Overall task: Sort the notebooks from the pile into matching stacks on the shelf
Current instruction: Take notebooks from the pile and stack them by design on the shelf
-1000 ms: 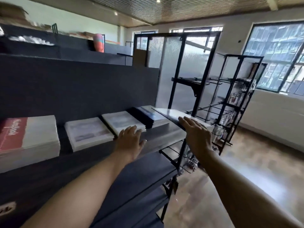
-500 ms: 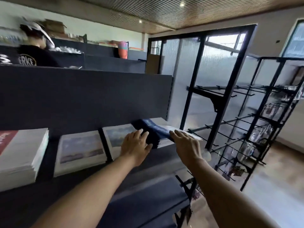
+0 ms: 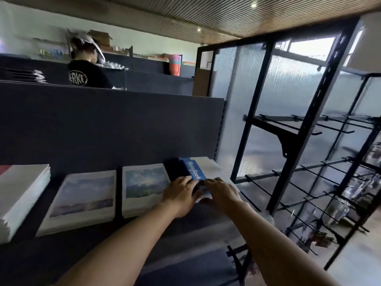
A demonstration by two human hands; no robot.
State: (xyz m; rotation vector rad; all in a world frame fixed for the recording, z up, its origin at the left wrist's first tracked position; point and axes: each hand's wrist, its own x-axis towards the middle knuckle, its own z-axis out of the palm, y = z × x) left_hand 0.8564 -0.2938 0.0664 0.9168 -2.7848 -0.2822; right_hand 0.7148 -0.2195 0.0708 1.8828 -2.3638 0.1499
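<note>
Blue notebook (image 3: 195, 176) lies at the shelf's (image 3: 115, 230) right end; my left hand (image 3: 179, 194) and right hand (image 3: 221, 193) reach out over its near edge, fingers lightly bent. Whether they grip it is hidden; motion blurs them.

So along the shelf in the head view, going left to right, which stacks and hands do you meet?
White stack with a red cover → pale landscape-cover stack → blue-sky landscape stack → left hand → right hand, both hands at the blue notebook.
</note>
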